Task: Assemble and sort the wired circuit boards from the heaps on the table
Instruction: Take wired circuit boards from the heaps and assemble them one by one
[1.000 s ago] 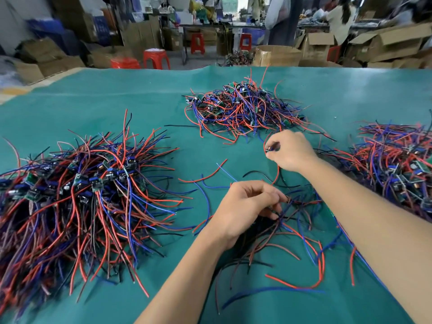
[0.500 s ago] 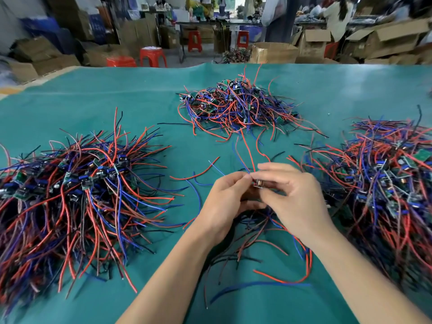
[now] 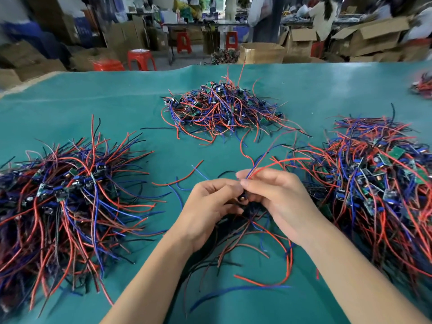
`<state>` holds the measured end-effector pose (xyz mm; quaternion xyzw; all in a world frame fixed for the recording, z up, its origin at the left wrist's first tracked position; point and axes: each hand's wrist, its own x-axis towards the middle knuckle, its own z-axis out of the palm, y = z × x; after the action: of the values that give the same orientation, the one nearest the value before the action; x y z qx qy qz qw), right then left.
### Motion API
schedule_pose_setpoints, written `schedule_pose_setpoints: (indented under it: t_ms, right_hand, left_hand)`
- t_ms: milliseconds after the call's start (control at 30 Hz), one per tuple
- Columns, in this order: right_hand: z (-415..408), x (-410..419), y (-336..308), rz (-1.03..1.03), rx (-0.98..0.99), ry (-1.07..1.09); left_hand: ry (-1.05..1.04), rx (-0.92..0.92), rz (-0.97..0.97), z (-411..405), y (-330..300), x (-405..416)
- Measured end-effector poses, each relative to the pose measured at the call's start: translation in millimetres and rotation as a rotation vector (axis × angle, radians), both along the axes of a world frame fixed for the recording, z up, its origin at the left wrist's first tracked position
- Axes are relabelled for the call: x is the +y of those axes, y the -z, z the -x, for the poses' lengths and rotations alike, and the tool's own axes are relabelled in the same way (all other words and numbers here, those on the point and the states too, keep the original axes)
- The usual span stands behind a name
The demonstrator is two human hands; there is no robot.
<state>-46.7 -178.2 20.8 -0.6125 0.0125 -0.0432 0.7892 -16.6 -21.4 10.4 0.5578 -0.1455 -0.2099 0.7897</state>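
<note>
Both hands meet over the middle of the green table (image 3: 140,108). My left hand (image 3: 210,204) and my right hand (image 3: 278,202) together pinch a small wired circuit board (image 3: 243,197), mostly hidden between the fingers. Its red and blue wires (image 3: 264,163) stick up and to the right from my right fingertips. A bundle of wired boards with red, blue and black leads (image 3: 252,232) fans out on the table beneath my hands. Three heaps of wired boards surround me: a left heap (image 3: 67,195), a far heap (image 3: 219,108) and a right heap (image 3: 378,183).
A few loose wires (image 3: 182,181) lie on the cloth just beyond my left hand. Another small wire pile (image 3: 424,86) sits at the far right edge. Behind the table stand cardboard boxes (image 3: 261,52), red stools (image 3: 140,58) and people at other benches.
My right hand drew back from the far heap with a wired board and joined my left hand. Now both hold it together, and its wires have swung up to the right.
</note>
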Motion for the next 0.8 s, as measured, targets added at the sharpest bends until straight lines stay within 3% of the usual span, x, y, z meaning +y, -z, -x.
schedule_pose_setpoints:
  t_ms: [433,667,800]
  right_hand:
    - [-1.0,-1.5,-0.4,0.053,0.026,0.156]
    - [2.0,-3.8,-3.4,0.025,-0.004,0.093]
    - [3.3,-6.9,-3.9,0.121,-0.059,-0.027]
  left_hand:
    - [-0.055,0.032,0.024,2.2,-1.6,0.1]
    - [-0.087,0.094,0.06,0.1,-0.5,0.5]
    - [-0.125,0.129,0.099,-2.1,0.3,-0.3]
